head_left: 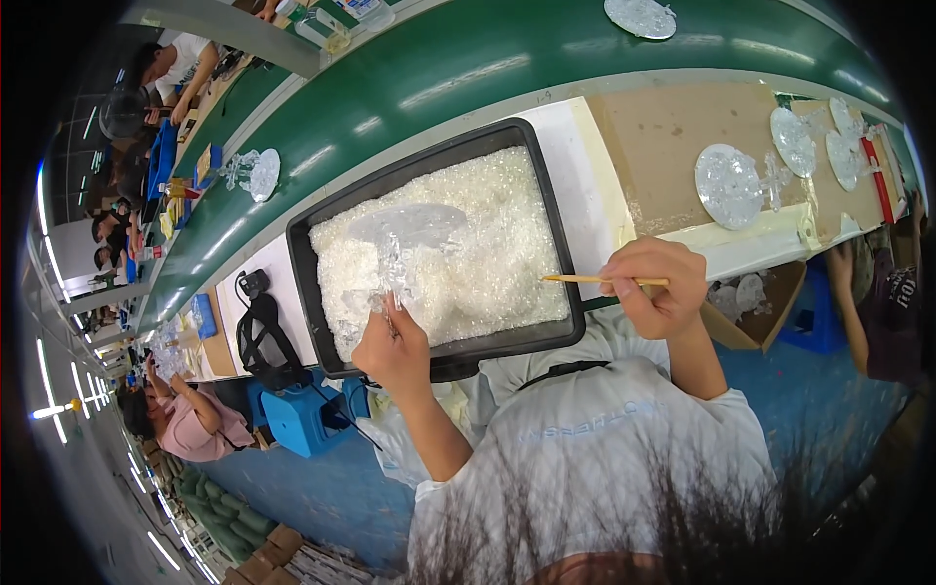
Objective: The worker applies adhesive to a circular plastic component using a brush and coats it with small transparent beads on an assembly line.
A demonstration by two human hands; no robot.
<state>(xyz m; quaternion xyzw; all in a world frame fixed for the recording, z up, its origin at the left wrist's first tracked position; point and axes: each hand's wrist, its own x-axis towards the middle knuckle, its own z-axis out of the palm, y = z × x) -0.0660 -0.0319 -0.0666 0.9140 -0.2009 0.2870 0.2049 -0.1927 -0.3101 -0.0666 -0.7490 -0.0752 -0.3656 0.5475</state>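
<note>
Two hands: both over black tray [561, 219], its right rim
Left grip [393, 343]: closed on stem of clear mushroom-shaped piece [408, 229], 7 o'clock of tray
Right grip [661, 285]: pinching thin wooden stick [585, 280], 3 o'clock, tip over tray's right rim
Tray fill: clear crystal bits [497, 253]
Worktop [643, 136]: clear discs at 2 o'clock

Bright overhead strip lighting streaked glare along the glossy green conveyor belt [546, 58], while fisheye distortion bent edges and the rim fell dark and blurred.
</note>
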